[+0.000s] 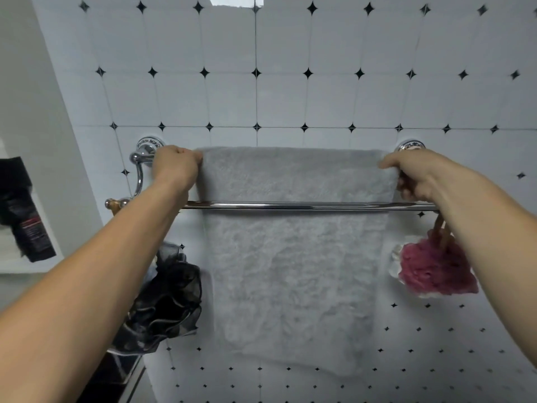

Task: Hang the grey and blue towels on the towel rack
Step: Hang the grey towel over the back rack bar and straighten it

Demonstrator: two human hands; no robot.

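Note:
A fluffy grey towel (293, 257) hangs over the rear upper bar of a chrome towel rack (290, 205) on the tiled wall, and drapes down behind the front lower bar. My left hand (174, 167) grips the towel's top left corner at the upper bar. My right hand (412, 173) pinches the top right corner. Both arms reach up from below. No blue towel is in view.
A black mesh bath sponge (165, 303) hangs at the rack's left end and a pink one (436, 271) at the right end, below my right wrist. A dark packet (26, 216) lies on a white shelf at far left. The wall is white tile with black diamonds.

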